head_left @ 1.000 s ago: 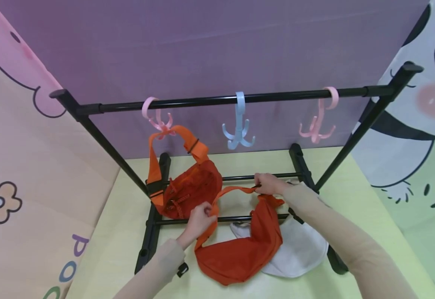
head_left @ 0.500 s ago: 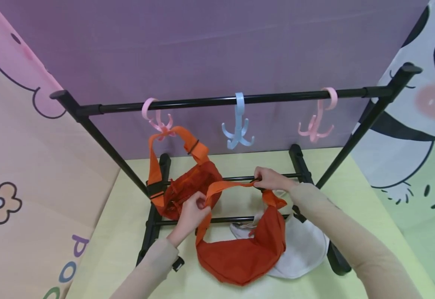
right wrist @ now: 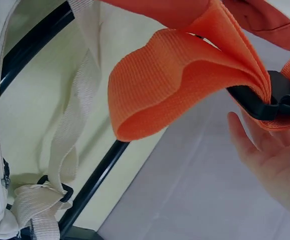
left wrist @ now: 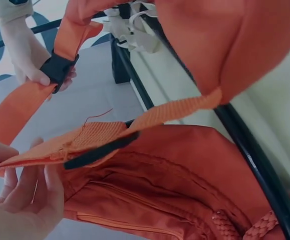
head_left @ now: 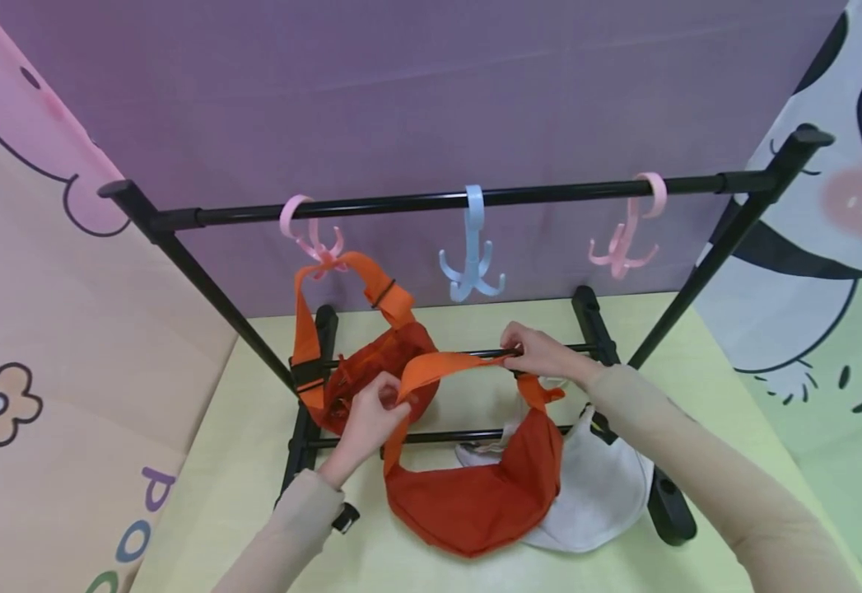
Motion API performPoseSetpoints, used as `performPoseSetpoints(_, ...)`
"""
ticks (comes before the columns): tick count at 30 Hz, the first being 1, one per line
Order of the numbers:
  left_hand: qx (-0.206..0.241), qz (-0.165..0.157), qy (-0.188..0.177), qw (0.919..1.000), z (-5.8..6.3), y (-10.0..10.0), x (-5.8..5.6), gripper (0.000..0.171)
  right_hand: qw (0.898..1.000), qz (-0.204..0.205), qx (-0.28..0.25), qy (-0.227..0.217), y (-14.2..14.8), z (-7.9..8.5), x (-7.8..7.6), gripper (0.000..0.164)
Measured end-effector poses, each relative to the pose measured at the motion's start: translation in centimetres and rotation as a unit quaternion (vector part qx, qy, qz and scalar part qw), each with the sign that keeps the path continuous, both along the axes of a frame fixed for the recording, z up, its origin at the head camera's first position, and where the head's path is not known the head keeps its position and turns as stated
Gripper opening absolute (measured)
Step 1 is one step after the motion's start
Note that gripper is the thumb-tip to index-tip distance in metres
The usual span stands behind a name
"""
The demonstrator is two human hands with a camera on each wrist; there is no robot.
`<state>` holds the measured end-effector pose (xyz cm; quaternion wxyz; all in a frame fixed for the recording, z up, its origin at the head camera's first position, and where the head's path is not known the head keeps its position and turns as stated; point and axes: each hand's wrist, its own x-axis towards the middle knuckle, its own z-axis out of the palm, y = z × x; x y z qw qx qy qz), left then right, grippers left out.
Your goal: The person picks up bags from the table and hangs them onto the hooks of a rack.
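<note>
An orange-red waist bag [head_left: 475, 502] hangs by its orange strap between both hands, low in front of the rack. My left hand [head_left: 371, 418] pinches the strap on its left side; in the left wrist view the thumb lies over the webbing [left wrist: 92, 140] and the fingers under it. At the strap's other side, my right hand [head_left: 542, 352] grips it by the black buckle [right wrist: 280, 100], with a loose strap loop [right wrist: 150, 85] beside it. A second orange-red waist bag [head_left: 382, 371], behind the left hand, hangs by its strap from the left pink hook [head_left: 319, 243].
A black rack's top bar [head_left: 401, 203] also carries a blue hook [head_left: 471, 247] in the middle and another pink hook [head_left: 623, 239] at right. Behind the held bag, a white bag [head_left: 601, 494] lies on the table [head_left: 742, 494]. Two lower bars [head_left: 460, 435] cross the rack.
Both hands have risen slightly, the left also shifting leftward, so the strap is spread wider. The held bag has turned a little and its strap now arches higher. The hanging bag stays put.
</note>
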<state>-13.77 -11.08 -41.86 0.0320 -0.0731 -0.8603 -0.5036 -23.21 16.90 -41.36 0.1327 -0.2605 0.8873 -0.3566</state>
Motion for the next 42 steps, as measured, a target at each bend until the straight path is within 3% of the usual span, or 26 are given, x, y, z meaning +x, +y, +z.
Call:
performPoseSetpoints(7,0.053,-0.041,-0.038,0.9970,0.5,-0.6,0.2,0.017,0.999,0.038,-0.025,-0.009,0.3,0.8,0.9,0.035)
performPoseSetpoints(11,0.105,-0.083,-0.080,0.9878,1.2,-0.8,0.5,0.021,0.998,0.050,-0.039,-0.017,0.4,1.5,1.7,0.038)
performPoseSetpoints(16,0.135,-0.120,-0.085,0.9798,1.8,-0.7,0.6,0.027,0.995,0.069,-0.069,-0.034,0.5,2.6,2.5,0.040)
performPoseSetpoints(25,0.148,-0.104,-0.066,0.9814,3.3,-0.5,1.3,0.035,0.986,0.091,-0.120,-0.068,1.2,3.9,4.0,0.034)
performPoseSetpoints(29,0.141,-0.104,-0.064,0.9825,3.9,-0.6,1.7,0.035,0.985,0.089,-0.131,-0.063,1.4,4.4,4.8,0.033)
performPoseSetpoints(42,0.091,-0.114,-0.036,0.9886,5.6,-0.8,2.3,0.032,0.997,0.023,-0.068,-0.006,1.7,6.0,6.7,0.027)
